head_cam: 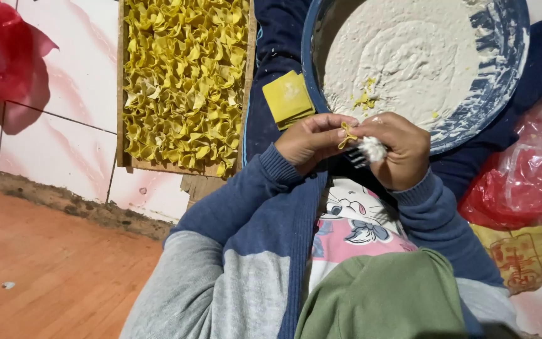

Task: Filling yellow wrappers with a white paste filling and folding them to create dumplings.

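Floor: pink-veined white tiles (83,81) at the top and centre, an orange wooden surface (51,270) at lower left.

Blue basin (509,69): round, upper right, holding pale paste smeared up its wall, with a few yellow scraps in the paste near the lower edge.

Wooden tray (246,100): upper centre-left, rectangular, packed with folded yellow dumplings (183,81) in close rows.

Bags: a red plastic bag (522,176) lies at right, just beside the basin, with a yellow printed packet (522,257) below it. A second red bag (1,56) sits at the upper left corner.

Stack of yellow wrappers (288,97): square sheets, resting on the person's dark blue trouser leg, between tray and basin, just touching the basin rim.

Left hand (312,138): fingers closed, pinching a small folded yellow wrapper (347,134) between thumb and fingertips. This piece sits between both hands, just below the basin's near rim, above the lap.

Right hand (399,150): closed on a fork (364,152) loaded with white paste; the fork end lies just beside the folded wrapper. The right thumb also meets the wrapper.
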